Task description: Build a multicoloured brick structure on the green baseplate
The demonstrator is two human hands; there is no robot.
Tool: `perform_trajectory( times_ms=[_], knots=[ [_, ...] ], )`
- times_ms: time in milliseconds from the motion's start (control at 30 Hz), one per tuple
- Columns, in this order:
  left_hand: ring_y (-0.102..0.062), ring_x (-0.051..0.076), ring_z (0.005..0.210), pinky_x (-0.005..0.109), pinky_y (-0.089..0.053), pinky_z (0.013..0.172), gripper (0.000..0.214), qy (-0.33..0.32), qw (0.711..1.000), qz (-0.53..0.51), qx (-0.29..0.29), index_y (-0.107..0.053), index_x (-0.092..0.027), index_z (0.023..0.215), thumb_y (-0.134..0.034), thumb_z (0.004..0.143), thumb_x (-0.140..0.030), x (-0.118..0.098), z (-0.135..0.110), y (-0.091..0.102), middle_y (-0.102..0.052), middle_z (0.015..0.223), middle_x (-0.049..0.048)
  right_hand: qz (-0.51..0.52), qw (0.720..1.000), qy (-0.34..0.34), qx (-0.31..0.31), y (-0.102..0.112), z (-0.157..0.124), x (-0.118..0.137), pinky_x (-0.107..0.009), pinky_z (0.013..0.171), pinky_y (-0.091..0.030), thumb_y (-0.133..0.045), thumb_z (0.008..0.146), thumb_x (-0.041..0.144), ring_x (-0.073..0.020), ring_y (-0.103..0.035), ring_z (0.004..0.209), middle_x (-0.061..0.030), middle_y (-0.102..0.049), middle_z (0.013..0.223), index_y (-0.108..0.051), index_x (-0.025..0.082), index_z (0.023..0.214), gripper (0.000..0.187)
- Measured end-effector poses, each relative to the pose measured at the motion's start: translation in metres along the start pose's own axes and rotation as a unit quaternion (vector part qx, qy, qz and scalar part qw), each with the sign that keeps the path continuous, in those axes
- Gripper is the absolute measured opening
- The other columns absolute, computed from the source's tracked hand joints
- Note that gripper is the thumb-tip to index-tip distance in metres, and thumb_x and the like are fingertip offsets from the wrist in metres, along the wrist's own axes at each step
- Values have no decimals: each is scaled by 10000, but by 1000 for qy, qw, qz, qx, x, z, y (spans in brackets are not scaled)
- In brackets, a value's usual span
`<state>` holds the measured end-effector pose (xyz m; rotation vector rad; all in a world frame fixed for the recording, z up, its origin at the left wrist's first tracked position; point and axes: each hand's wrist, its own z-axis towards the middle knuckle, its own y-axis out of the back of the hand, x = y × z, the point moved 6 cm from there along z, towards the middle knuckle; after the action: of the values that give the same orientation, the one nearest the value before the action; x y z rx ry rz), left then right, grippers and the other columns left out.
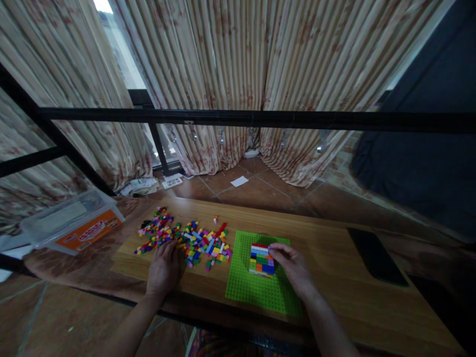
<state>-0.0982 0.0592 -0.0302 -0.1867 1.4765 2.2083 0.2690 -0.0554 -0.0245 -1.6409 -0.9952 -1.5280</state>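
A block of multicoloured building bricks [262, 259], several layers high, stands on a green studded baseplate [238, 287]. My right hand [292, 263] is at the block's right edge, thumb and forefinger pinched on a small purple building brick [271, 247] at its upper right corner. Whether that brick is pressed down or only resting there, I cannot tell. At the near edge of the heap of loose bricks [208, 243], my left hand [163, 267] lies with its fingers curled together among them. Its fingertips are partly hidden, and what they pinch is too small to make out.
Wooden board [323, 258] lies under everything. A black phone-like slab [377, 257] rests at its right. Left of the board is a clear plastic box [74, 220] with an orange label. A black metal bar [238, 118] crosses beyond, before striped curtains [223, 59].
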Motion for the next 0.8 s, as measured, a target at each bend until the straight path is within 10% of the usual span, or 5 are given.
perform_trajectory(
  times_ms=[600,800],
  knots=[
    [-560,279,1113,438,-471,964,342,-17,999,-29,-22,-588,-147,1126,-359,922,-296,-2,-2,1,-616,1162,146,-17,997,48,66,-3,-4,5,-363,810,-516,-743,644,566,-225,-668,850,-50,-733,909,-721,213,920,449],
    [-569,284,1092,447,-483,949,335,-24,999,-31,-34,-597,-122,1114,-353,924,-250,-4,-3,3,-623,1126,163,-84,985,82,-130,24,-49,2,-385,886,-496,-664,739,551,-248,-650,983,-124,-694,1095,-658,178,1068,498]
  ],
)
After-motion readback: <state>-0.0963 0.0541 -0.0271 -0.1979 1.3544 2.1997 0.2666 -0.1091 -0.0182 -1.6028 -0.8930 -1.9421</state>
